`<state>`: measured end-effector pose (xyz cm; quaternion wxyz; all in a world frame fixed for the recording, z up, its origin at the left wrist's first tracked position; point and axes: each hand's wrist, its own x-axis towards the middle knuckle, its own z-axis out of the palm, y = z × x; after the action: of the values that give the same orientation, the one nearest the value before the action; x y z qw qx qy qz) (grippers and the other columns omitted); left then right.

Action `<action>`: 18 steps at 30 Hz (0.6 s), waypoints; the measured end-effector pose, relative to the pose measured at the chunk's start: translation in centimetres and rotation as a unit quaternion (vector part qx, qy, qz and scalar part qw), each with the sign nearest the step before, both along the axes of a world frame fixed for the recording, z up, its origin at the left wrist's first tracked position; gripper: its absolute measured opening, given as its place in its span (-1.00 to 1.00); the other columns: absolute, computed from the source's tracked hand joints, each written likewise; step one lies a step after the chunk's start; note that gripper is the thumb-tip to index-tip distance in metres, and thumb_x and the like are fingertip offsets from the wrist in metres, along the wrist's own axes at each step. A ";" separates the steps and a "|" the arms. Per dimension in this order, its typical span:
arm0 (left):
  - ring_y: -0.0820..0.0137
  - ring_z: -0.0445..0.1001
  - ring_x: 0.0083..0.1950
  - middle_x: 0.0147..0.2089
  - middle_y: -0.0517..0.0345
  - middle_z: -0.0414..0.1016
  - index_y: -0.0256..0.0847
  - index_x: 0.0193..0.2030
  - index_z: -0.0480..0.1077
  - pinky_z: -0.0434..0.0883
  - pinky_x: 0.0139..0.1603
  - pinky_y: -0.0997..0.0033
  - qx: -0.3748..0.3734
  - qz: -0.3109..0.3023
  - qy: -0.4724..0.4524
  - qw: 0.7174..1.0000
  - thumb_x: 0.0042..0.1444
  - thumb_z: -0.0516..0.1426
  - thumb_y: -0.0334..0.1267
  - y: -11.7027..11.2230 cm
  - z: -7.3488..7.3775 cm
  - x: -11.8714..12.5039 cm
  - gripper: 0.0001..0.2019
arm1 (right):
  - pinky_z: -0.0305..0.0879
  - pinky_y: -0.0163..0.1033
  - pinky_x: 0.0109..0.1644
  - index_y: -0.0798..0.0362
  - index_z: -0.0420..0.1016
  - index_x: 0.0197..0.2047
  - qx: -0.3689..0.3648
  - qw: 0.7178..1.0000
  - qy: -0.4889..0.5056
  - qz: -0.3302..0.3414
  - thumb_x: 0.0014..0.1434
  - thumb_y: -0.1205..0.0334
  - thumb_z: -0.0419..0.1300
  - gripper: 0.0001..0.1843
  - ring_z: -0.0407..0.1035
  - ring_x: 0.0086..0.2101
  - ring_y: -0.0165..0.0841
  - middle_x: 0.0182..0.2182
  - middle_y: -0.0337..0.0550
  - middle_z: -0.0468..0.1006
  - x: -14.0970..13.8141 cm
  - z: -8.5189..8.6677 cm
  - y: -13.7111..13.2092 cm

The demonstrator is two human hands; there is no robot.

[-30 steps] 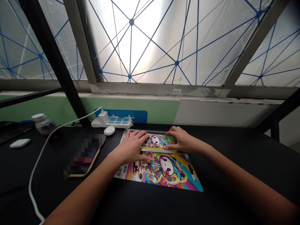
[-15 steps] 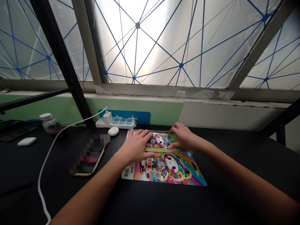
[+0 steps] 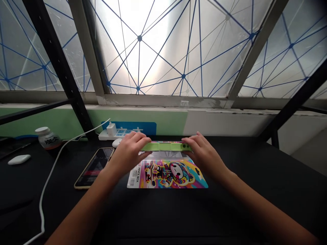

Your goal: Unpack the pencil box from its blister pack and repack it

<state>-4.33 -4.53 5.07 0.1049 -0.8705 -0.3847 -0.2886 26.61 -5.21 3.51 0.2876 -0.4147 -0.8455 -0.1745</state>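
A green-edged pencil box [image 3: 166, 147] is held edge-on a little above the black desk, its long green side facing me. My left hand [image 3: 127, 154] grips its left end and my right hand [image 3: 204, 154] grips its right end. Under the box lies a colourful cartoon packaging card [image 3: 167, 173] marked "PENCIL BOX", flat on the desk [image 3: 242, 190]. A clear plastic shell [image 3: 163, 154] shows just behind the card, below the box.
A phone [image 3: 94, 166] lies left of the card. A white power strip [image 3: 112, 134] with a charger and a white cable [image 3: 48, 177] sit at the back left, by a small white puck [image 3: 117, 143], a white bottle [image 3: 47, 137] and a white case [image 3: 18, 159].
Both hands lifted the pencil box off the card and tilted it up, so its green edge faces me instead of its printed lid. The view shifted slightly.
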 end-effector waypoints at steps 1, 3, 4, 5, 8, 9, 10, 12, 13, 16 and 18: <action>0.12 0.40 0.07 0.03 -0.01 0.51 -0.14 0.06 0.44 0.37 0.10 0.07 0.019 -0.007 -0.003 1.000 0.28 0.17 -0.18 -1.3 -0.2 0.1 -0.76 | 0.14 0.23 0.33 -0.01 0.38 0.10 0.023 1.000 0.000 0.011 0.34 0.24 0.09 -0.72 0.41 -0.10 -0.14 -0.14 -0.05 0.49 0.3 -0.1 -1.3; 0.13 0.42 0.05 0.03 -0.02 0.51 -0.13 0.08 0.42 0.38 0.10 0.07 0.032 -0.014 -0.007 0.999 0.29 0.16 -0.22 -3.9 -1.3 0.3 -0.76 | 0.18 0.21 0.33 -0.04 0.41 0.10 0.044 0.999 0.002 0.028 0.33 0.28 0.10 -0.72 0.42 -0.13 -0.18 -0.18 -0.08 0.48 0.9 -1.0 -3.7; 0.13 0.42 0.05 0.05 -0.02 0.50 -0.13 0.09 0.41 0.38 0.10 0.07 0.025 -0.011 -0.007 1.000 0.28 0.16 -0.27 -4.9 -2.2 0.4 -0.74 | 0.19 0.20 0.32 -0.05 0.43 0.09 0.044 0.998 0.004 0.034 0.32 0.30 0.11 -0.71 0.43 -0.15 -0.20 -0.20 -0.10 0.49 1.1 -1.7 -4.7; 0.12 0.42 0.06 0.06 -0.02 0.50 -0.12 0.09 0.41 0.39 0.11 0.07 0.014 -0.003 -0.014 1.000 0.25 0.17 -0.32 -5.8 -3.1 0.4 -0.72 | 0.21 0.20 0.32 -0.06 0.44 0.08 0.039 0.999 0.005 0.038 0.32 0.33 0.10 -0.71 0.44 -0.15 -0.21 -0.20 -0.11 0.50 1.3 -2.5 -5.5; 0.10 0.39 0.20 0.16 0.03 0.47 -0.04 0.09 0.39 0.38 0.20 0.05 -0.081 0.015 -0.044 0.996 0.19 0.20 -0.37 -7.3 -5.9 -0.2 -0.67 | 0.27 0.19 0.28 -0.07 0.47 0.03 0.007 0.999 0.002 0.044 0.32 0.35 0.09 -0.73 0.47 -0.05 -0.19 -0.07 -0.04 0.54 1.9 -4.8 -7.1; 0.10 0.37 0.25 0.22 0.03 0.43 -0.03 0.12 0.37 0.36 0.24 0.05 -0.124 0.024 -0.061 0.990 0.19 0.20 -0.32 -7.4 -6.6 -0.6 -0.65 | 0.31 0.18 0.26 -0.07 0.47 0.02 -0.016 0.999 -0.001 0.045 0.32 0.32 0.11 -0.76 0.46 0.00 -0.16 0.02 -0.01 0.53 2.2 -5.3 -7.4; 0.09 0.34 0.29 0.28 0.01 0.39 -0.02 0.17 0.34 0.35 0.27 0.05 -0.167 0.038 -0.077 0.982 0.20 0.20 -0.25 -7.5 -7.1 -1.0 -0.61 | 0.35 0.16 0.24 -0.06 0.47 0.00 -0.045 0.998 -0.002 0.046 0.32 0.26 0.14 -0.79 0.44 0.06 -0.12 0.10 0.02 0.50 2.4 -5.6 -7.5; 0.05 0.32 0.33 0.36 -0.04 0.30 -0.01 0.31 0.21 0.34 0.28 0.03 -0.243 0.066 -0.089 0.964 0.21 0.21 -0.08 -7.6 -7.5 -1.6 -0.45 | 0.42 0.10 0.19 -0.08 0.45 0.02 -0.116 0.992 0.001 0.048 0.29 0.14 0.21 -0.76 0.40 0.13 -0.08 0.21 0.01 0.43 3.1 -5.9 -7.7; 0.03 0.32 0.34 0.39 -0.05 0.28 0.01 0.37 0.13 0.33 0.28 0.00 -0.268 0.075 -0.082 0.957 0.20 0.22 -0.02 -7.6 -7.6 -1.7 -0.36 | 0.44 0.05 0.17 -0.09 0.43 0.06 -0.152 0.987 0.005 0.048 0.27 0.09 0.23 -0.70 0.39 0.15 -0.08 0.24 0.00 0.41 3.4 -5.9 -7.8; 0.01 0.31 0.35 0.41 -0.02 0.25 0.07 0.48 -0.07 0.25 0.32 -0.07 -0.295 0.073 -0.055 0.951 0.20 0.22 0.00 -7.5 -7.4 -1.5 -0.21 | 0.46 -0.03 0.15 -0.12 0.32 0.24 -0.208 0.977 0.027 0.044 0.28 0.05 0.23 -0.51 0.38 0.18 -0.11 0.31 -0.01 0.33 4.1 -5.8 -7.6; 0.02 0.29 0.36 0.41 -0.01 0.26 0.07 0.49 -0.10 0.22 0.34 -0.06 -0.293 0.074 -0.060 0.951 0.20 0.22 -0.04 -7.4 -7.3 -1.1 -0.18 | 0.42 0.00 0.20 -0.11 0.26 0.30 -0.209 0.976 0.038 0.047 0.31 0.07 0.20 -0.47 0.34 0.20 -0.10 0.32 0.02 0.31 4.4 -5.8 -7.1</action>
<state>-5.45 -11.97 -2.24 -0.1569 -0.8128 -0.5215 -0.2067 30.99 -12.28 -2.24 0.2345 -0.4316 -0.8703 0.0362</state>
